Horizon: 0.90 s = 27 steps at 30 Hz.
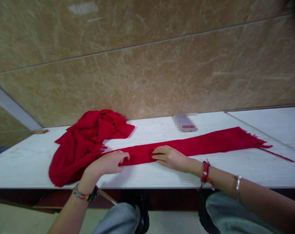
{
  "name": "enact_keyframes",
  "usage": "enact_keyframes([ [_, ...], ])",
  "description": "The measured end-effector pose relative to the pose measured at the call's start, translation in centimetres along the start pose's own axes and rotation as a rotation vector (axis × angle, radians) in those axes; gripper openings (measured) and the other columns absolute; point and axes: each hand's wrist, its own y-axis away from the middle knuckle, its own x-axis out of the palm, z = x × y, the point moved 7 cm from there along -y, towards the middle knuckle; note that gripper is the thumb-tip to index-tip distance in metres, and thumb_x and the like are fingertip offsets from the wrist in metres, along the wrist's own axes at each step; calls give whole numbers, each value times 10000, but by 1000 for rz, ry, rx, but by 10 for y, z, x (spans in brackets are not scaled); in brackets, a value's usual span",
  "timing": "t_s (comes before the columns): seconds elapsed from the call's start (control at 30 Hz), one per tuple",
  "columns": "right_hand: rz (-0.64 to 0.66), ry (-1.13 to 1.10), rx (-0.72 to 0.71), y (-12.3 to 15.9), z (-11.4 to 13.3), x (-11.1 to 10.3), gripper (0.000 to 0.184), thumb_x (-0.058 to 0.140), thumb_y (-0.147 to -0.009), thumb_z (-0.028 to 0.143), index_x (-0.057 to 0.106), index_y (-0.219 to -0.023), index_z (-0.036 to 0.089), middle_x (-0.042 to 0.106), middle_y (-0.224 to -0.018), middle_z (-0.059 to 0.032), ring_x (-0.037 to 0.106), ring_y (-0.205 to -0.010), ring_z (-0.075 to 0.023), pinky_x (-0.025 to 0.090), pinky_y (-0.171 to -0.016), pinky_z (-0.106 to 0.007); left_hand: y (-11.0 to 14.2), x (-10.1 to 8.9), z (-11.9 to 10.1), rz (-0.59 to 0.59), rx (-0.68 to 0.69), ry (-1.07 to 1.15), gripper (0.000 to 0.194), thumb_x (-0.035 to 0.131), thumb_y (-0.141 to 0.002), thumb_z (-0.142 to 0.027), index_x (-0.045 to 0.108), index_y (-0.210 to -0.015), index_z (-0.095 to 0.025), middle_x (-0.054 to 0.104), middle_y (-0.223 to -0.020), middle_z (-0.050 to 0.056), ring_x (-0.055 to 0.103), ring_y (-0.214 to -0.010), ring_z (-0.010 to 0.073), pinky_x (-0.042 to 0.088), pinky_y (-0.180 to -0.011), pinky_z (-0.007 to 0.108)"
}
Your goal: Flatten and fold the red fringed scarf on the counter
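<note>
A red scarf (pixel 210 142) stretches across the white tabletop as a long flat strip, its fringed end to the right. Its other part lies in a crumpled heap (pixel 88 136) at the left. My left hand (pixel 110 162), with a ring on one finger, is closed on the strip beside the heap, its fingers curled; the fingertips are partly hidden. Resting palm down on the middle of the strip, my right hand (pixel 170 158) is open with its fingers stretched out over the cloth.
A phone (pixel 185 123), blurred over, lies behind the strip near the tiled wall (pixel 147 74). The white table (pixel 142 178) has its front edge just before my knees. A small brown piece (pixel 39 131) sits at the table's back left corner.
</note>
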Motion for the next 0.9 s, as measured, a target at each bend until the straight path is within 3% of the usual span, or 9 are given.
enact_keyframes([
  [0.1, 7, 74, 153, -1, -16, -8, 343, 421, -868, 290, 561, -1130, 119, 557, -1166, -130, 493, -1084, -208, 405, -923, -355, -13, -9, -11, -106, -12, -28, 219, 431, -804, -240, 559, -975, -195, 585, -942, 47, 547, -857, 178, 415, -775, 275],
  [0.2, 87, 154, 242, 4, -29, -5, 461, 393, -871, 363, 444, -1247, 102, 449, -1280, -161, 388, -1190, -260, 347, -960, -457, -37, -9, -31, -239, 0, -60, 308, 358, -870, -291, 538, -1082, -159, 536, -1111, 102, 508, -1005, 195, 368, -891, 302],
  [0.27, 174, 175, 242, 9, -31, 3, 493, 357, -880, 394, 401, -1279, 108, 407, -1316, -159, 350, -1217, -268, 321, -966, -489, -54, 0, -42, -254, -2, -39, 415, 339, -883, -347, 432, -1231, -141, 415, -1295, 128, 383, -1181, 218, 294, -976, 326],
  [0.37, 243, 197, 240, 15, -32, 11, 509, 308, -893, 404, 374, -1295, 97, 380, -1335, -155, 327, -1233, -258, 295, -986, -474, -70, 21, -46, -136, -74, 6, 536, 273, -891, -408, 245, -1352, -135, 183, -1436, 113, 130, -1310, 251, 178, -1036, 409],
  [0.5, 272, 205, 247, 19, -33, 8, 548, 267, -893, 448, 332, -1321, 111, 345, -1360, -137, 300, -1248, -253, 278, -999, -463, -70, 33, -41, -28, -125, 32, 583, 232, -879, -450, 147, -1382, -168, 46, -1456, 68, 9, -1320, 247, 113, -1047, 434],
  [0.7, 280, 276, 284, 40, -54, -6, 574, 256, -893, 454, 316, -1322, 78, 324, -1362, -165, 300, -1245, -278, 301, -975, -490, -65, 28, -37, 41, -211, 35, 681, 214, -844, -526, 90, -1388, -136, -11, -1446, 80, -20, -1317, 245, 105, -1044, 445],
  [0.9, 276, 423, 306, 89, -94, -24, 496, 283, -908, 343, 396, -1255, 8, 361, -1316, -238, 306, -1232, -320, 351, -923, -509, -60, 18, -39, 139, -347, -31, 768, 241, -812, -541, 91, -1374, -40, -3, -1432, 136, 26, -1316, 268, 130, -1033, 468],
])
